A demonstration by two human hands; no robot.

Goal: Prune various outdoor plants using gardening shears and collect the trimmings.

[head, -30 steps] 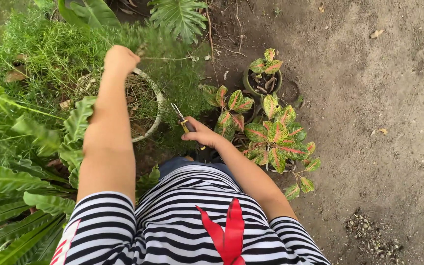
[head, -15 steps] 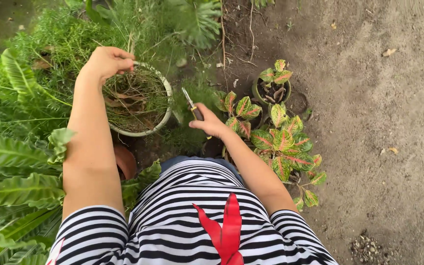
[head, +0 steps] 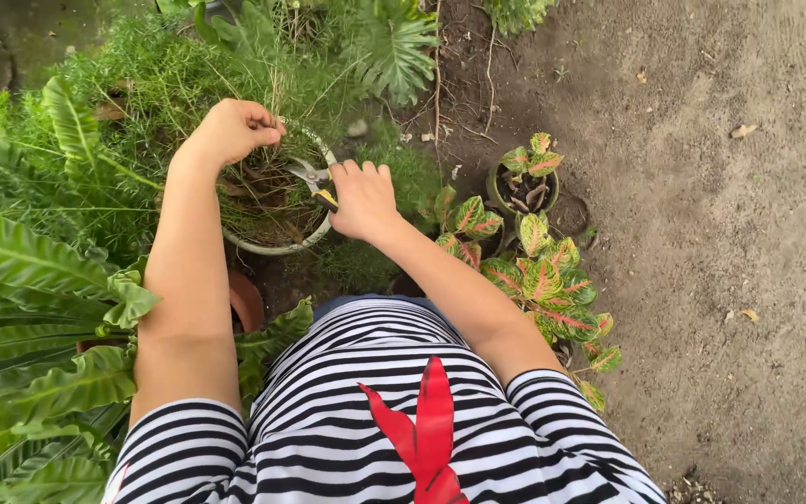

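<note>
The person wears a short-sleeved top with narrow horizontal black and white stripes. A red leaf-shaped motif with 2 pointed lobes runs down the middle of the chest, toward 6 o'clock. Both forearms are bare below the sleeve hems, as are the left hand [head: 232,131] and right hand [head: 362,199]. Dark blue trousers show just above the top.

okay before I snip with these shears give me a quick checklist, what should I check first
1. Left hand grips the thin stems firmly: ok, fist closed on them above the white pot.
2. Pruning shears held securely in right hand: ok.
3. Blades open and aimed into the pot: ok.
4. Left fingers clear of the blades: ok, a gap shows.
5. Stem seated between the blades: cannot tell, dry growth hides it.
6. Red-and-green leafed plants out of the way: ok, they sit to the right.
</note>
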